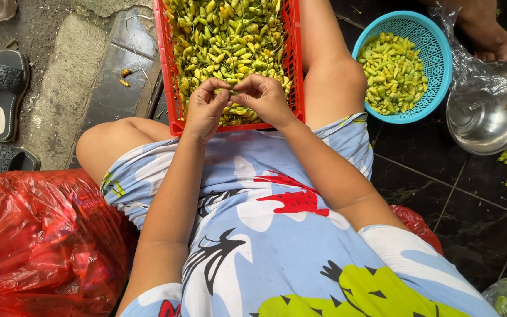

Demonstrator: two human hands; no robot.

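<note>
A red plastic crate (293, 64) full of yellow-green chili peppers (224, 35) stands between my knees. My left hand (205, 108) and my right hand (265, 98) meet over the crate's near edge. Both pinch one small green chili (234, 91) between their fingertips. The chili is mostly hidden by my fingers.
A blue plastic basket (438, 44) with more chilies sits at the right, beside a steel bowl (487, 111) and a clear plastic bag. Another person's foot (488, 32) is at top right. A red plastic bag (36, 240) lies at left; black sandals (1, 88) on concrete.
</note>
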